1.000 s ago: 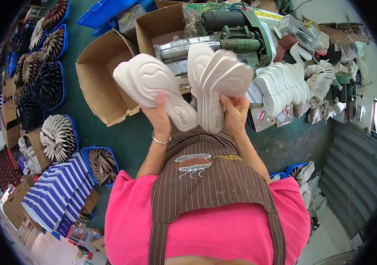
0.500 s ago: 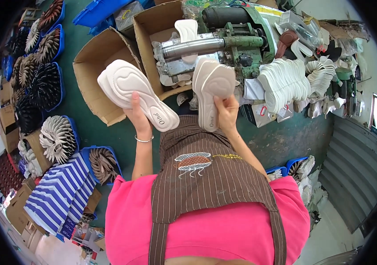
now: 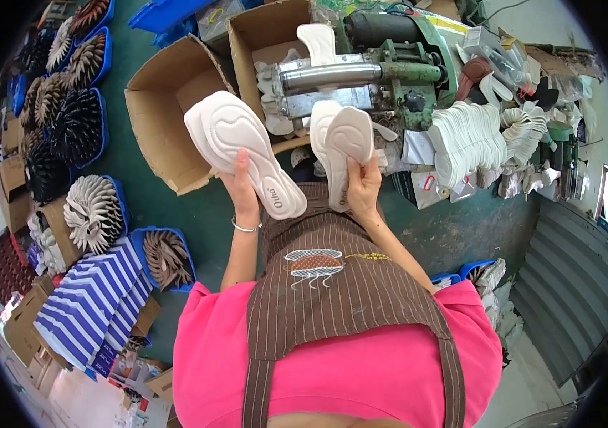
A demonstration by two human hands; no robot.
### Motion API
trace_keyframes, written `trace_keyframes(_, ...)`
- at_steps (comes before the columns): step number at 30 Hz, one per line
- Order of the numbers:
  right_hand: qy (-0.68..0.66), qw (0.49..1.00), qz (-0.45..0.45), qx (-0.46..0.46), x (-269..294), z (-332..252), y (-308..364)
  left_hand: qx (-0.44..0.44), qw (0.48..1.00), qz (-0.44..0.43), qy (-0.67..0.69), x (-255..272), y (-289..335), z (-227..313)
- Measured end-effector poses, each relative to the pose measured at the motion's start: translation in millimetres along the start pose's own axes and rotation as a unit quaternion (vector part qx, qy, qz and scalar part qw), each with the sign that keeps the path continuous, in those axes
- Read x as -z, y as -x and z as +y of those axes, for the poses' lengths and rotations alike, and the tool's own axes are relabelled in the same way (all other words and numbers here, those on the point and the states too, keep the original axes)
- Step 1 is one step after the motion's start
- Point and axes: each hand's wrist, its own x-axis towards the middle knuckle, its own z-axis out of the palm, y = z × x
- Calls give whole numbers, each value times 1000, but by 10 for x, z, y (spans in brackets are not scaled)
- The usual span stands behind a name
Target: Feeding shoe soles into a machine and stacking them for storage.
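A small stack of white, stitched-pattern insoles (image 3: 227, 128) is gripped in my left hand (image 3: 242, 191), thumb on top and heel ends pointing down toward my apron. Beside it, my right hand (image 3: 363, 187) pinches a thinner set of insoles (image 3: 350, 139), slightly fanned so that a white one shows behind a beige-tinted one. The two sets are close but apart. Beyond them stands a green machine with a shiny metal roller (image 3: 332, 77). Another white insole (image 3: 318, 44) lies at the roller's back. The fingers behind both sets are mostly hidden.
Two open cardboard boxes (image 3: 148, 125) stand at the machine's left. Right of the machine, long rows of white insoles (image 3: 466, 139) are packed upright on the bench. Blue baskets (image 3: 186, 246) with fanned insoles line the floor at left. A corrugated metal panel (image 3: 568, 278) is at right.
My left hand has brought its stack right, nearer the other set. The right-hand insoles have shifted and overlap differently. The view has moved slightly, and both hands keep their hold.
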Motion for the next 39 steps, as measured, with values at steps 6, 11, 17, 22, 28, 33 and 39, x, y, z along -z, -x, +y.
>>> trace_keyframes(6,-49,992,-75,-83,-131,58,-714,9,999,-52,9,-55,-2,38)
trace_keyframes(11,-21,981,-106,-163,-46,-20,-253,-10,997,-72,37,-87,-1,-1)
trace_keyframes(17,-41,958,-136,-248,-116,161,-768,3,995,-100,1,-178,2,16)
trace_keyframes(22,11,969,-196,-150,-409,-505,-347,-50,996,-70,-29,-396,56,-9)
trace_keyframes(28,70,981,-153,-93,-290,-611,-425,23,985,-141,99,-477,185,160)
trace_keyframes(33,-89,976,-121,-156,-284,-699,-334,54,983,-157,73,-382,69,158)
trace_keyframes(39,-165,977,-60,-118,-71,-504,-205,153,962,-120,193,-193,25,87)
